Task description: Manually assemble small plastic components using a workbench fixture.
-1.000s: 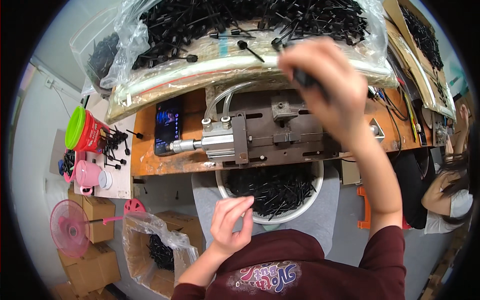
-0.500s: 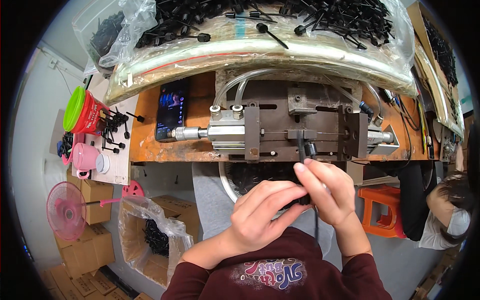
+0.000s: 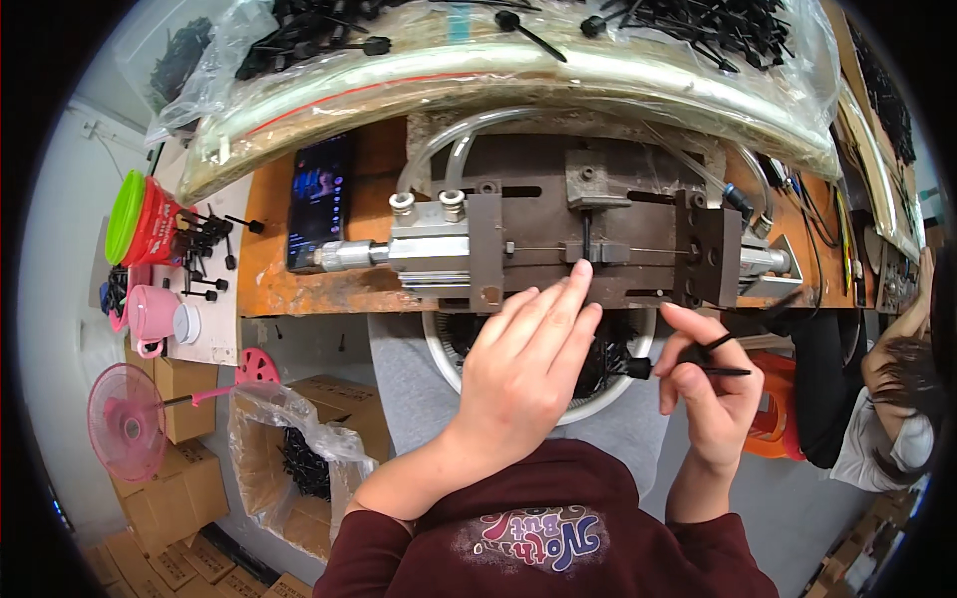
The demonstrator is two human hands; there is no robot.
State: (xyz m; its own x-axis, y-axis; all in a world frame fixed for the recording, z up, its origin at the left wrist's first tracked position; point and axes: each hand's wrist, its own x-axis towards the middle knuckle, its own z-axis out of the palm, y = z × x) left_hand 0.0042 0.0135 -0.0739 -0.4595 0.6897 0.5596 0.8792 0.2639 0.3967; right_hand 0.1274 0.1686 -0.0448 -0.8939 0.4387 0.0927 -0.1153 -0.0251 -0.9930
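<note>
My left hand (image 3: 523, 364) lies with its fingers stretched out. Its index fingertip meets the near end of a thin black stemmed part (image 3: 586, 227) lying in the small block of a metal fixture (image 3: 638, 221). To the right, my right hand (image 3: 716, 394) pinches a black stemmed plastic piece (image 3: 638, 369) with a thick head pointing left. Another thin black stem (image 3: 718, 342) sticks out between its fingers. Below both hands, a round white basket (image 3: 436, 349) rests on my lap and holds many black pieces, partly covered by my left hand.
Behind the fixture, black stemmed parts (image 3: 688, 30) lie heaped on a plastic-covered sheet. A phone (image 3: 317, 194), red bucket (image 3: 159, 224) and pink mug (image 3: 155, 311) stand left. A pink fan (image 3: 128, 421) and lined carton (image 3: 344, 419) are below. Another person (image 3: 897, 399) sits right.
My hands have parted. The left moved up to the fixture with fingers straightened; the right moved right, carrying black pieces. The camera view has shifted slightly.
</note>
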